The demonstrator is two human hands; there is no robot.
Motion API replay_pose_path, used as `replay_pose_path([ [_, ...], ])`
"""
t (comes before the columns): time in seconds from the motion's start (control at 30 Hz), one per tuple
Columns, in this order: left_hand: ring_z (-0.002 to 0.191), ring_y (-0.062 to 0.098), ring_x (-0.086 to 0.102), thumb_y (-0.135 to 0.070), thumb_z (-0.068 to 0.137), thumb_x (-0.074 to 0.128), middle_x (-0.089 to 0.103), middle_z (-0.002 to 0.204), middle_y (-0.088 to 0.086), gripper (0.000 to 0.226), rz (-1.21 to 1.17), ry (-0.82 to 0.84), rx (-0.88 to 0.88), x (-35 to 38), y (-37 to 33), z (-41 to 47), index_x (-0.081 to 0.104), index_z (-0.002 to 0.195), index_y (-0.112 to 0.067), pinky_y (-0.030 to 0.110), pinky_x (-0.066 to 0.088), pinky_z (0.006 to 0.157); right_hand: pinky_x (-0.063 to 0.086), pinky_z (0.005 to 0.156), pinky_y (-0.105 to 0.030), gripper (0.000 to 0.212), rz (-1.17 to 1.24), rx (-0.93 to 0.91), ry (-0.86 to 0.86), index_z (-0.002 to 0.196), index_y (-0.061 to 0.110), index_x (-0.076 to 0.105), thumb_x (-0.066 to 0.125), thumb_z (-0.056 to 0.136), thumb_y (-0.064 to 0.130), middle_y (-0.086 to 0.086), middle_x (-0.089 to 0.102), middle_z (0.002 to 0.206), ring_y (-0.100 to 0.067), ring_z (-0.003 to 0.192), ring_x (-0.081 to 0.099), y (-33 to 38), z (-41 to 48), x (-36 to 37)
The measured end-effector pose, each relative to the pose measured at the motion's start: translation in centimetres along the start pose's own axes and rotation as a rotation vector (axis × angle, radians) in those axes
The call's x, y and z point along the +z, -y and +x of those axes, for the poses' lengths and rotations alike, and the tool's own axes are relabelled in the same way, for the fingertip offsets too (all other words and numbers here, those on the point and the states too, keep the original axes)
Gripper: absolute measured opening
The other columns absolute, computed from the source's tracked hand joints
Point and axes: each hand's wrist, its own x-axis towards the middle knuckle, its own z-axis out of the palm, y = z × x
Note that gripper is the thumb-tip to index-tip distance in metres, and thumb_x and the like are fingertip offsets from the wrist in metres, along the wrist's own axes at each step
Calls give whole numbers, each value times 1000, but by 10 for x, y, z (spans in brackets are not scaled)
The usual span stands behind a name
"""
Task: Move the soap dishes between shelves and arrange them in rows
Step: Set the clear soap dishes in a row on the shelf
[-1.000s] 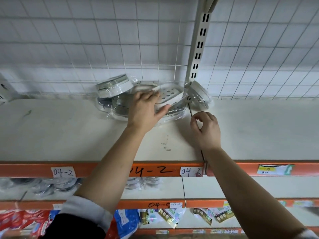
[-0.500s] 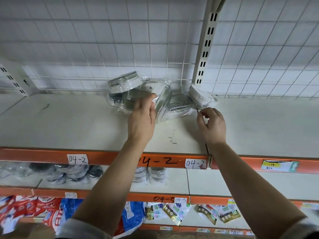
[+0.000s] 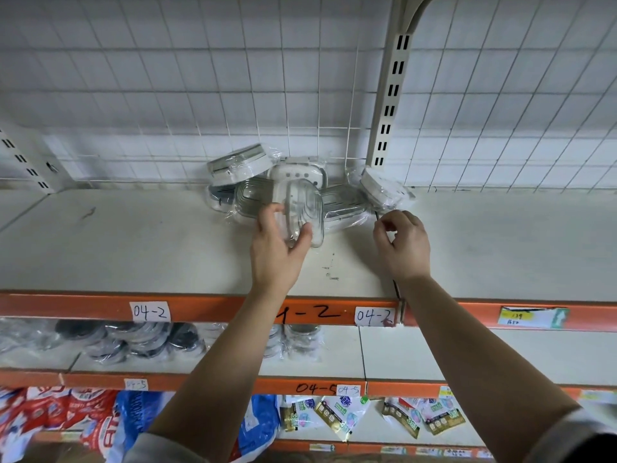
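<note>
Several plastic-wrapped soap dishes lie in a loose heap (image 3: 247, 192) at the back of the top shelf (image 3: 133, 248), against the wire grid. My left hand (image 3: 277, 248) grips a clear soap dish (image 3: 305, 208), tilted up on its edge at the front of the heap. A white dish (image 3: 298, 170) stands behind it. Another wrapped white dish (image 3: 380, 192) leans by the upright post. My right hand (image 3: 402, 245) hovers just in front of that one with fingers curled, and I see nothing in it.
A slotted metal upright (image 3: 389, 105) rises behind the heap. The shelf's orange front edge (image 3: 83, 307) carries 04-2 labels. The shelf below holds more wrapped dishes (image 3: 140, 342). Packets (image 3: 337, 417) fill the lowest shelf.
My left hand has pulled the clear dish forward out of the heap and tipped it up on edge. My right hand stays about where it was.
</note>
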Motion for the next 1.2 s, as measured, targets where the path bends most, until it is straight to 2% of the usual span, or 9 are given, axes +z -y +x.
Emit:
replay_pose_path([
  [0.07,65,27,66,-60,83,54,58,111,1,61,-29,-18,-99,1,4,-1,45,123,-16,44,55,66,44,66,-35,24,0,-18,-9,83,6,65,52,85,26,-5,63,80,-29,84,56,0,0,-1],
  [0.13,73,29,65,-59,84,48,60,109,7,61,71,-55,-99,1,4,0,47,122,-12,40,53,67,45,66,-35,28,-1,-42,-24,83,7,64,49,85,30,-5,62,80,-28,84,55,1,0,-2],
  [0.23,93,33,60,-46,87,48,60,109,15,54,201,-142,-14,3,1,2,54,119,-3,40,49,74,43,69,-32,29,2,-80,-43,86,9,64,47,86,32,-3,61,85,-27,87,55,4,-1,-3],
  [0.37,122,36,52,-21,93,52,58,133,16,43,326,-191,155,8,10,6,54,133,-8,45,38,102,45,74,-32,19,35,-99,-87,98,9,64,55,87,21,-6,59,103,-29,94,56,9,0,-4],
  [0.5,128,36,49,-19,94,49,62,129,13,36,327,-137,288,12,14,5,66,124,-5,50,42,105,37,90,-30,22,-83,-214,-166,103,5,64,60,83,12,-13,59,108,-28,104,48,9,12,-3],
  [0.67,135,40,39,-44,87,60,55,135,16,58,392,-15,275,15,14,4,63,125,-1,51,38,111,46,93,-46,37,-187,-204,67,120,8,64,55,89,27,-16,59,123,-38,112,52,12,45,0],
  [0.8,135,43,39,-33,73,85,54,136,18,67,410,19,267,14,14,4,62,126,0,54,39,110,51,88,-45,36,-219,-80,220,131,18,62,61,96,26,-12,50,142,-38,124,51,11,60,2],
  [1.03,134,42,39,-29,72,86,54,136,17,66,412,6,259,14,13,4,62,127,0,53,40,110,42,69,-36,14,-359,-17,104,101,9,67,62,87,7,-10,62,110,-38,107,51,5,58,-5],
  [1.2,135,43,39,-29,75,84,53,137,18,65,417,21,252,13,12,4,61,128,0,53,39,110,39,65,-35,21,-383,9,132,105,6,61,55,86,1,-13,61,110,-37,108,49,-8,53,-21],
])
